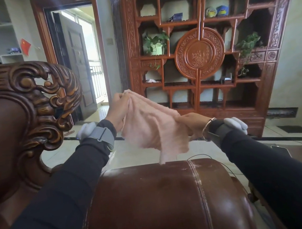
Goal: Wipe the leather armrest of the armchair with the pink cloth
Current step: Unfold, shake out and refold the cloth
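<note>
The pink cloth (151,125) hangs spread in the air between both hands, above the armrest. My left hand (118,110) grips its upper left corner, raised higher. My right hand (192,123) grips its right edge, lower down. The cloth's bottom tip dangles just above the far edge of the brown leather armrest (161,198), which fills the lower middle of the view. The armrest is rounded, glossy, with a pale stitched seam and whitish dusty marks near its far edge. Neither hand touches the leather.
The armchair's carved wooden back (37,101) rises at the left. A carved red wooden display cabinet (200,56) with potted plants stands ahead across a light tiled floor (136,155). An open doorway (84,61) lies at the back left. A thin black cable (200,155) runs beyond the armrest.
</note>
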Demonstrator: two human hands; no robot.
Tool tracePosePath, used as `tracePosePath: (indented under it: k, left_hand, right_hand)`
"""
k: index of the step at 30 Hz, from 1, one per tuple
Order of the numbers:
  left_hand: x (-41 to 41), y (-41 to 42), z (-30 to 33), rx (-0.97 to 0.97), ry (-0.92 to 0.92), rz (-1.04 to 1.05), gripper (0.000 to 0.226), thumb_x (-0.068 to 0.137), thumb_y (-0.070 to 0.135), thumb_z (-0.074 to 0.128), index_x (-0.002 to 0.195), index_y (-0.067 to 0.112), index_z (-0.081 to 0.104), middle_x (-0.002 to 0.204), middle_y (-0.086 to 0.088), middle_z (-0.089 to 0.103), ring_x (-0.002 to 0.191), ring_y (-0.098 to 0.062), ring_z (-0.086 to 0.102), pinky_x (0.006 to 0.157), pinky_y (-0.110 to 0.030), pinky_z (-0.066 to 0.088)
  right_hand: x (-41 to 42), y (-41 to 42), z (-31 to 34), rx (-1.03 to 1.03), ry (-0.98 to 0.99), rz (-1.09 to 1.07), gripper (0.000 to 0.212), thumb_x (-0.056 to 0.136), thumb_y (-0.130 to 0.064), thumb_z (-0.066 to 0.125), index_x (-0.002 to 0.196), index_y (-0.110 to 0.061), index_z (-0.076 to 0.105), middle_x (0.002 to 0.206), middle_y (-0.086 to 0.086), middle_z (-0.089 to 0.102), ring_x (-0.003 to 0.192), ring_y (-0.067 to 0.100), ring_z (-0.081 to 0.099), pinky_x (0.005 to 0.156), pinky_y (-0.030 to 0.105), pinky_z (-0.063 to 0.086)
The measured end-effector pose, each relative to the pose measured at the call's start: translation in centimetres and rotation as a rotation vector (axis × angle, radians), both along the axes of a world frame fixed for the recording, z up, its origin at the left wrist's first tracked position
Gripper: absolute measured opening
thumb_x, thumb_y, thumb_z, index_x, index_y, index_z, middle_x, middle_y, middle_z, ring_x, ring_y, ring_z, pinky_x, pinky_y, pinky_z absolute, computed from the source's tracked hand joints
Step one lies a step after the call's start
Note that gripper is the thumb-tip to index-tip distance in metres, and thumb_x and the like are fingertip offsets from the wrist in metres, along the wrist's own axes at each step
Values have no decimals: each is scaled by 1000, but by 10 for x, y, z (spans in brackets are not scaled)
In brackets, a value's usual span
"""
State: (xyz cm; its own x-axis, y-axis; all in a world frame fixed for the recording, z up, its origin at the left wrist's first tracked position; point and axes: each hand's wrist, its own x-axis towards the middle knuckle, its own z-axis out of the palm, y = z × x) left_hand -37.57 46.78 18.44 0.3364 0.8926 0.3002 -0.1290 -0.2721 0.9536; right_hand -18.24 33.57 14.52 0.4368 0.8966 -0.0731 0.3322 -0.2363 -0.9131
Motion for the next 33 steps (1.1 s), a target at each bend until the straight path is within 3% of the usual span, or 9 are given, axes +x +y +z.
tracePosePath:
  k: [5, 10, 13, 17, 21, 25, 27, 29, 33]
  left_hand:
    - [-4, 4, -6, -24, 37, 45, 27, 93, 25, 41, 111, 9, 53, 106, -8, 58, 94, -19, 57, 79, -30, 48]
    - [2, -5, -10, -34, 63, -37, 25, 96, 29, 46, 78, 16, 58, 94, -12, 60, 93, -23, 58, 82, -33, 45]
    - [8, -14, -11, -124, -76, -149, 21, 96, 25, 51, 81, 13, 61, 85, -7, 62, 90, -23, 60, 77, -32, 47]
    - [7, -18, -26, -331, -262, -230, 16, 89, 13, 58, 101, 5, 64, 98, -16, 59, 89, -26, 59, 80, -31, 47]
    - [10, -16, -44, -295, -67, -195, 25, 83, 15, 64, 102, 0, 70, 103, -16, 69, 89, -25, 63, 80, -32, 50]
    - [13, -22, -53, -193, 276, -216, 29, 89, 14, 52, 62, 10, 62, 53, -1, 62, 57, -17, 55, 54, -23, 44]
    - [14, -27, -60, -169, 338, -245, 30, 94, 15, 43, 71, 9, 62, 63, -2, 65, 66, -19, 57, 64, -30, 48]
    - [13, -33, -72, -164, 435, -270, 34, 96, 40, 41, 94, 12, 61, 89, -4, 68, 85, -19, 61, 78, -34, 49]
    - [15, -36, -98, -295, 515, -400, 98, 79, 81, 9, 111, 6, 63, 108, -14, 72, 103, -24, 68, 84, -36, 50]
  right_hand:
    - [10, -5, 0, 54, 159, 84, 50, 86, -46, 62, 115, -5, 65, 115, 11, 69, 104, 24, 66, 98, 42, 49]
    - [-5, -3, -1, 67, 228, 329, 50, 74, -54, 69, 105, -14, 63, 97, -5, 67, 85, 10, 66, 82, 33, 53]
    - [-15, 4, 3, 202, 355, 387, 23, 80, -32, 71, 89, -15, 59, 97, 8, 57, 89, 22, 57, 94, 46, 47]
    - [-20, 8, 16, 193, 377, 317, 40, 71, -47, 77, 93, -15, 66, 95, 15, 49, 86, 28, 41, 83, 44, 33]
    - [-21, 1, 25, 184, 449, 327, 32, 91, -37, 58, 95, -6, 61, 83, 10, 62, 73, 23, 61, 69, 30, 49]
    - [-19, 2, 28, 264, 456, 211, 32, 95, -33, 52, 104, -3, 60, 86, 12, 65, 83, 25, 64, 82, 37, 52]
    - [-17, 3, 29, 308, 444, 155, 36, 95, -36, 52, 107, -3, 59, 89, 14, 62, 91, 29, 60, 89, 45, 48]
    - [-17, 2, 30, 353, 452, 113, 37, 96, -37, 50, 108, -3, 58, 83, 14, 61, 86, 32, 60, 82, 46, 50]
    - [-15, 3, 33, 398, 396, 38, 58, 90, -47, 53, 109, 8, 59, 70, 15, 56, 58, 30, 54, 48, 34, 46]
